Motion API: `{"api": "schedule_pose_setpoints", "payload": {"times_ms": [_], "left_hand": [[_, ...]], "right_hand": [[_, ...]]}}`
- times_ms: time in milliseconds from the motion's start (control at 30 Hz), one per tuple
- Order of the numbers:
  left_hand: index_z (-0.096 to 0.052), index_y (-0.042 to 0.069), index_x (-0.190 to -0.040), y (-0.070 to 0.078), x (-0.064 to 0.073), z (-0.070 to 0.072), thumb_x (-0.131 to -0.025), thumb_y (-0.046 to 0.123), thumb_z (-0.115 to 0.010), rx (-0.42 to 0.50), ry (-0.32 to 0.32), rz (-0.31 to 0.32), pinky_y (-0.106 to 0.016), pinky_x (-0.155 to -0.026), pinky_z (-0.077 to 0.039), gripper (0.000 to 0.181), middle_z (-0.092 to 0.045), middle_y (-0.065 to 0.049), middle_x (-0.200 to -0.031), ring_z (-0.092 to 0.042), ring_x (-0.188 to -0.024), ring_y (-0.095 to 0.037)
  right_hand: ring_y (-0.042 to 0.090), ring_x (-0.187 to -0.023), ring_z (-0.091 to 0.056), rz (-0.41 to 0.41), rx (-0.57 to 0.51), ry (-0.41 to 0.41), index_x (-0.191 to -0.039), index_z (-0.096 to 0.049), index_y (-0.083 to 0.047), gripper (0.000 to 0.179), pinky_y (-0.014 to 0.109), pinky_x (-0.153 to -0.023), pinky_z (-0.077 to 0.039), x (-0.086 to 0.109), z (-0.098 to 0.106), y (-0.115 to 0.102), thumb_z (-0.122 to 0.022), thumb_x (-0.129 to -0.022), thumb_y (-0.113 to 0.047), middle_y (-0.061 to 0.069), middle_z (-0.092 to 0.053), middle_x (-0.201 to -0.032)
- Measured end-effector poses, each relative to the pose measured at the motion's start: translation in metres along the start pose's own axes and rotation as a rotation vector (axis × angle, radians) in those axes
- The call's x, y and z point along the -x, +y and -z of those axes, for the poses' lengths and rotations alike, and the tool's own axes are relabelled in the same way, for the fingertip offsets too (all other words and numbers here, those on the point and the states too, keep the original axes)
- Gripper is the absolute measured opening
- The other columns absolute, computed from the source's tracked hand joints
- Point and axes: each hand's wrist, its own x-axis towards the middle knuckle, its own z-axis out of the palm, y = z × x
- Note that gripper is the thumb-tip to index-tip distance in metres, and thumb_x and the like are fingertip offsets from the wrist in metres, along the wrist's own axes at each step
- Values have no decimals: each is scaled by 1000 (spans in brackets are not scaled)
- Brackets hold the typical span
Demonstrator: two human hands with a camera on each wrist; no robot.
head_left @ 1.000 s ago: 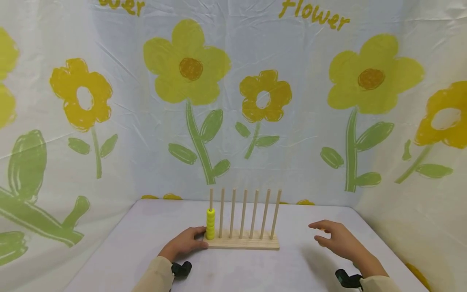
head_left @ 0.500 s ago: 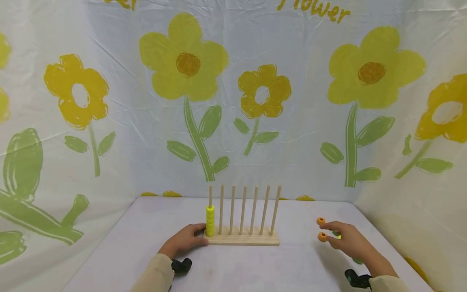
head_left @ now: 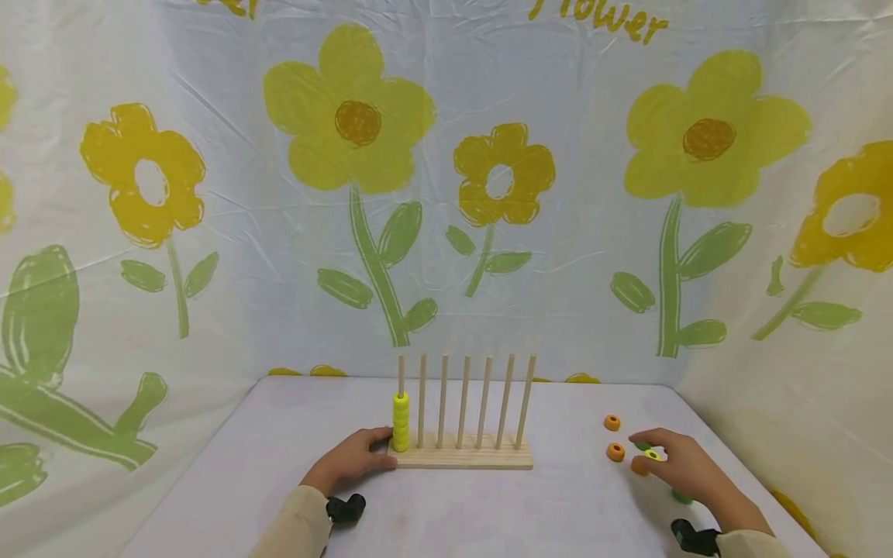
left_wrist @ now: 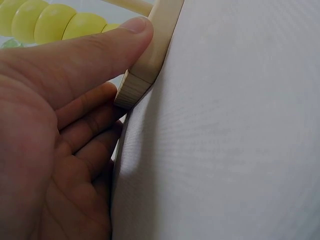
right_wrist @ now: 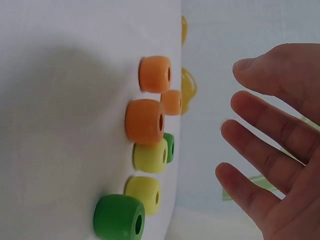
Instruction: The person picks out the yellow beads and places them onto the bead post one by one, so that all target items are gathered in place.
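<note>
A wooden peg stand with a row of upright dowels stands on the white table. Several yellow beads are stacked on its leftmost dowel. My left hand grips the left end of the base; in the left wrist view its thumb lies along the wood, the other fingers behind it. Over the loose beads at the right hovers my right hand, fingers spread and holding nothing. Below it lie orange beads, yellow beads and green beads, partly hidden by the hand in the head view.
A flower-printed cloth hangs behind the table and along both sides. Two orange beads lie left of my right fingertips, apart from the peg stand. Dark wrist cameras sit on both wrists.
My right hand has moved right and slightly down, and the loose beads it covered now show beside and under it. The left hand stays on the stand's end. The head view has shifted slightly.
</note>
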Motion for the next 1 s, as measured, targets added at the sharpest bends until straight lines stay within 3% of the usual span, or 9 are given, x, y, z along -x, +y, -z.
{"api": "schedule_pose_setpoints", "payload": {"times_ms": [267, 467, 767, 1000], "left_hand": [[-50, 13, -142, 1, 0, 0, -81, 47, -74, 1, -10, -1, -64, -110, -29, 73, -49, -13, -146, -37, -139, -42], [-50, 14, -142, 0, 0, 0, -81, 47, -74, 2, -8, 11, -64, -110, -29, 73, -48, -12, -147, -37, -139, -42], [-50, 13, -142, -1, -1, 0, -81, 47, -75, -3, 3, 8, -64, -111, -29, 74, -48, -12, -147, -37, -139, -42], [-50, 12, -142, -3, -3, -1, -80, 47, -75, 0, -5, 8, -63, -111, -30, 75, -49, -13, -146, -37, -139, -41]], "right_hand": [[44, -111, -58, 27, 25, 19, -115, -69, -5, 34, 59, -89, -49, 3, -3, 14, -72, -85, -18, 20, -66, -120], [50, -115, -53, -27, 38, 6, -115, -69, -4, 33, 63, -91, -46, 1, -6, 22, -71, -84, -14, 26, -62, -122], [47, -103, -60, -54, 73, 32, -115, -66, 2, 37, 61, -85, -49, 1, -10, 32, -71, -82, -14, 29, -63, -117], [48, -105, -58, -98, 78, 21, -116, -65, 4, 39, 61, -86, -48, 1, -11, 40, -70, -83, -16, 29, -63, -117]]}}
